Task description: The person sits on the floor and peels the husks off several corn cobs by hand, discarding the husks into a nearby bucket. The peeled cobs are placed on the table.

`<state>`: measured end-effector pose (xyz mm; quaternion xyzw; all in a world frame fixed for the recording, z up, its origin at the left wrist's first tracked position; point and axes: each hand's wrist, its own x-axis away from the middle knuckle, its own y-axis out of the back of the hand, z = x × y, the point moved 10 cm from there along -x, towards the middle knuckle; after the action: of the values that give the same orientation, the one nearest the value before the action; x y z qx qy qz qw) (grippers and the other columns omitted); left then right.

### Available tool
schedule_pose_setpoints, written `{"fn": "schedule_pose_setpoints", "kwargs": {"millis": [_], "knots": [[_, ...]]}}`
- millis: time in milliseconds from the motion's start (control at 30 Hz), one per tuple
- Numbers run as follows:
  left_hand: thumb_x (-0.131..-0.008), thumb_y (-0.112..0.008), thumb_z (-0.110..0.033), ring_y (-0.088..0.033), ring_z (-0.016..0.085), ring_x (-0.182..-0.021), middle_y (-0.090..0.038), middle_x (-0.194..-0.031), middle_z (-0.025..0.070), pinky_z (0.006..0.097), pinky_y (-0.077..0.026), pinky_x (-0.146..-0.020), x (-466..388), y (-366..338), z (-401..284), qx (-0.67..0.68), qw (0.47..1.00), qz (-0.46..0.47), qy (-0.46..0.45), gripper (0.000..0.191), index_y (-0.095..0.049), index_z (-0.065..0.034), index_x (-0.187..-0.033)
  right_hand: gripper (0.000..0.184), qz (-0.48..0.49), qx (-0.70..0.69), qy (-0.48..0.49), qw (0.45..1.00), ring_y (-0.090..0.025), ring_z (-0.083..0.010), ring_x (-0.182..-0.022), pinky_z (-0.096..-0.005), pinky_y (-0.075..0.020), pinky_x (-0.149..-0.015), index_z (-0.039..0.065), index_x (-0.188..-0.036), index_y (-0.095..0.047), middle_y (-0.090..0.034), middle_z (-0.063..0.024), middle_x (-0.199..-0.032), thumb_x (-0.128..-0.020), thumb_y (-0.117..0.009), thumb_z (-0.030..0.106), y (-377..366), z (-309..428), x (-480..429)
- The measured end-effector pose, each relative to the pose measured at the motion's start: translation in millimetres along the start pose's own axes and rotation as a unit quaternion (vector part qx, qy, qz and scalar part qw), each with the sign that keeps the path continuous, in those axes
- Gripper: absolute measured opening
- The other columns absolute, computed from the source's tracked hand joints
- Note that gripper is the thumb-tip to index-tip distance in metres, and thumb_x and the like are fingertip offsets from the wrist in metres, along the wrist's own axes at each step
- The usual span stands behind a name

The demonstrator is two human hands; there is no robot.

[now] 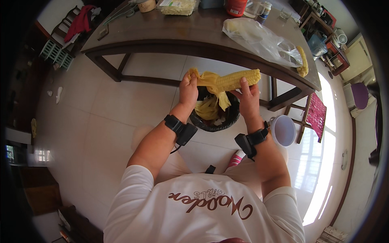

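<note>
An ear of corn (238, 79) with its husk peeled back is held nearly level above a bin. My right hand (249, 94) grips the bare cob near its right end, thumb on the kernels. My left hand (189, 88) pinches the end of the yellow husk (208, 79), and a strip of husk hangs down from the cob's base. Below, the black-lined bin (212, 128) holds loose husks (206, 110). On the table, a clear plastic bag (258, 39) lies with pale contents, and another ear of corn (302, 62) rests by the right edge.
The dark-framed table (170, 32) stands ahead, with a red container (236, 7), a glass mug (251, 9) and a plastic tray of food (177, 6) on its far side. A pale bucket (283, 130) and a pink woven stool (316, 117) stand right of the bin.
</note>
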<state>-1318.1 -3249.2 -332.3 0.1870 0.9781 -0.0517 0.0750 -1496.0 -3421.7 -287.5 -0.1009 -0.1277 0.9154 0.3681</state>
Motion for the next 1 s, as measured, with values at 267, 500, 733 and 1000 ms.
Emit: {"fn": "schedule_pose_setpoints", "kwargs": {"millis": [267, 500, 733, 1000], "knots": [[-0.109, -0.046, -0.026, -0.056, 0.013, -0.087, -0.063, -0.092, 0.0034, 0.0289, -0.045, -0.081, -3, 17, 66, -0.034, 0.992, 0.007, 0.119, 0.027, -0.063, -0.0056, -0.101, 0.039, -0.056, -0.085, -0.007, 0.995, -0.066, -0.0256, -0.106, -0.0445, -0.0612, -0.087, 0.001, -0.125, -0.052, -0.062, -0.0127, -0.118, -0.103, -0.057, 0.033, 41, 21, -17], [-0.096, -0.066, -0.039, -0.058, 0.018, -0.111, -0.063, -0.118, 0.0041, 0.0352, -0.046, -0.086, 29, 5, 104, -0.05, 0.923, 0.172, 0.341, 0.044, -0.06, -0.006, -0.125, 0.038, -0.046, 0.022, 0.031, 0.998, -0.067, -0.0194, -0.099, -0.0353, -0.0621, -0.081, 0.0, -0.122, -0.054, -0.064, -0.0101, -0.113, -0.1, -0.063, 0.03, 42, 30, -14], [-0.08, -0.083, -0.03, -0.061, 0.025, -0.104, -0.064, -0.116, 0.0116, 0.0398, -0.05, -0.094, 14, -6, 13, -0.298, 0.947, 0.11, -0.045, 0.067, -0.056, -0.0053, -0.136, 0.044, -0.082, 0.25, 0.081, 0.961, -0.068, -0.0202, -0.095, -0.0334, -0.054, -0.083, -0.003, -0.121, -0.055, -0.07, -0.0131, -0.104, -0.094, -0.072, 0.027, 48, 36, -15], [-0.081, -0.082, -0.023, -0.064, 0.032, -0.103, -0.066, -0.111, 0.0144, 0.039, -0.052, -0.091, 56, -77, -49, -0.18, 0.938, 0.254, -0.152, 0.058, -0.057, -0.003, -0.13, 0.054, 0.057, 0.343, 0.112, 0.931, -0.069, -0.0381, -0.095, -0.0407, -0.0539, -0.082, -0.001, -0.126, -0.055, -0.069, -0.0238, -0.101, -0.088, -0.077, 0.03, -30, 31, 6]]}}
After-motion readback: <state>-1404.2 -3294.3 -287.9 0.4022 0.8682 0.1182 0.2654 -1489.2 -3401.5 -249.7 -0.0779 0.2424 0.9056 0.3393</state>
